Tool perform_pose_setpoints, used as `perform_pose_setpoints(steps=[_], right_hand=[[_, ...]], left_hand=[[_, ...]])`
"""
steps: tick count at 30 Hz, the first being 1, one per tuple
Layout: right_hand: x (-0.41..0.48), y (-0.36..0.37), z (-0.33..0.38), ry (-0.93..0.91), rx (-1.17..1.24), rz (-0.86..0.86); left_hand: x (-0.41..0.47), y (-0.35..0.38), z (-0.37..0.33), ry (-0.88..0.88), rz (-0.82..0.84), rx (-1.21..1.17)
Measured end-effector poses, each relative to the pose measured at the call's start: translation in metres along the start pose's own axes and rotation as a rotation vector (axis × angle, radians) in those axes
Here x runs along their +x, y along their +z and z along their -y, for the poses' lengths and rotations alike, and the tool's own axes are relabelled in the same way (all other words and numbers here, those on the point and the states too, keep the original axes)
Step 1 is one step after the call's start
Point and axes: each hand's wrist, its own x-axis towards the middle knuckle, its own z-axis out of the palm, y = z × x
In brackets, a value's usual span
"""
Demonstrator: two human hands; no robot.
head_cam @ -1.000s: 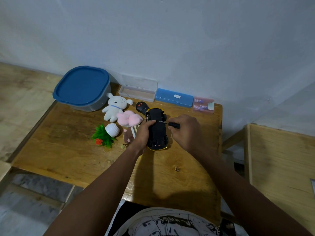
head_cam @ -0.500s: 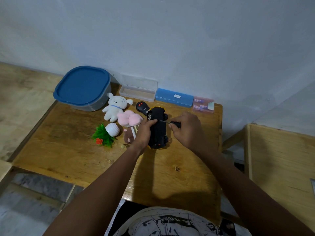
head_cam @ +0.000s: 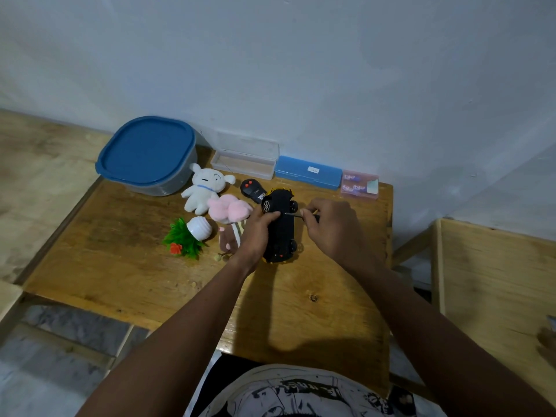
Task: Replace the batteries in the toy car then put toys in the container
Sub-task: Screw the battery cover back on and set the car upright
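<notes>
A black toy car (head_cam: 281,233) with yellow trim lies upside down on the wooden table (head_cam: 126,266), wheels up. My left hand (head_cam: 255,236) grips its left side. My right hand (head_cam: 334,227) holds a small screwdriver (head_cam: 296,215) whose tip touches the car's underside near the far wheels. The grey container with a blue lid (head_cam: 147,155) stands shut at the table's back left. Left of the car lie a white plush rabbit (head_cam: 204,188), a pink plush toy (head_cam: 230,210) and a small toy plant in a white pot (head_cam: 188,236).
A black remote control (head_cam: 251,189) lies behind the car. Along the wall sit an open clear plastic case (head_cam: 245,161), a blue case (head_cam: 308,173) and a pack of batteries (head_cam: 358,185). A wooden box (head_cam: 496,281) stands to the right of the table.
The car has shifted slightly under my hands. The screwdriver stays at the underside; both hands keep their grip.
</notes>
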Motion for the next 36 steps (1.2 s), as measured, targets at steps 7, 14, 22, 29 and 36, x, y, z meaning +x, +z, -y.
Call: perform_pose_setpoints(steps=[7, 14, 22, 29, 36], right_hand=[[0.001, -0.005, 0.0, -0.029, 0.004, 0.091], [0.0, -0.002, -0.002, -0.056, -0.035, -0.023], [0.0, -0.004, 0.003, 0.013, -0.179, -0.034], [0.002, -0.008, -0.002, -0.117, -0.06, 0.104], [0.0, -0.012, 0.005, -0.08, -0.25, 0.047]], left_hand=[[-0.002, -0.001, -0.003, -0.01, 0.001, -0.009], [-0.005, 0.001, -0.005, -0.015, 0.01, -0.021], [-0.006, 0.002, -0.005, 0.011, 0.012, 0.013], [-0.007, -0.002, -0.003, -0.007, -0.003, 0.022], [-0.008, 0.0, -0.005, -0.025, 0.013, 0.021]])
